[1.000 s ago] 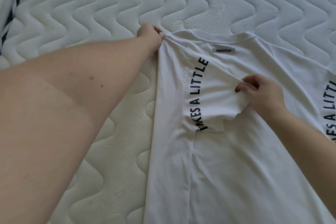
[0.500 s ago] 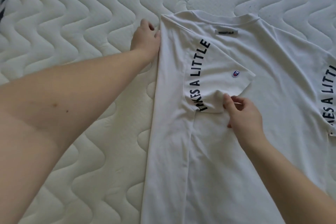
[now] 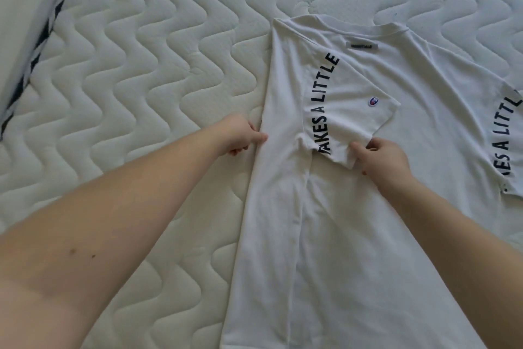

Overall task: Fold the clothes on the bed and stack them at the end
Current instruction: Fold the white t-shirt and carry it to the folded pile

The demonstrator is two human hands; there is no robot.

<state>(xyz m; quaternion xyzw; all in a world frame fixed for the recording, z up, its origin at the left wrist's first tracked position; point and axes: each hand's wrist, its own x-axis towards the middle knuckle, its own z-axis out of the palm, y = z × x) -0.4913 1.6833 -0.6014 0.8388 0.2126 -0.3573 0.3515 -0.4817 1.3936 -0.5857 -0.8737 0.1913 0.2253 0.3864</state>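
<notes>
Both hands grasp one white t-shirt (image 3: pixel 353 235) lying flat on the quilted mattress (image 3: pixel 141 79). Left hand (image 3: pixel 240 136) pinches the folded left edge; right hand (image 3: pixel 379 154) has its grip curled on the folded-in sleeve (image 3: pixel 348 116) hem. Bare mattress lies open left and beyond the collar.

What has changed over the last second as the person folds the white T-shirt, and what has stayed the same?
The left hand has slid from the shoulder corner down the folded edge of the white T-shirt and now grips it lower down. The right hand moved from the sleeve's cuff to its lower corner, which it pinches. The sleeve stays folded in, and the shirt still lies on the mattress.
</notes>
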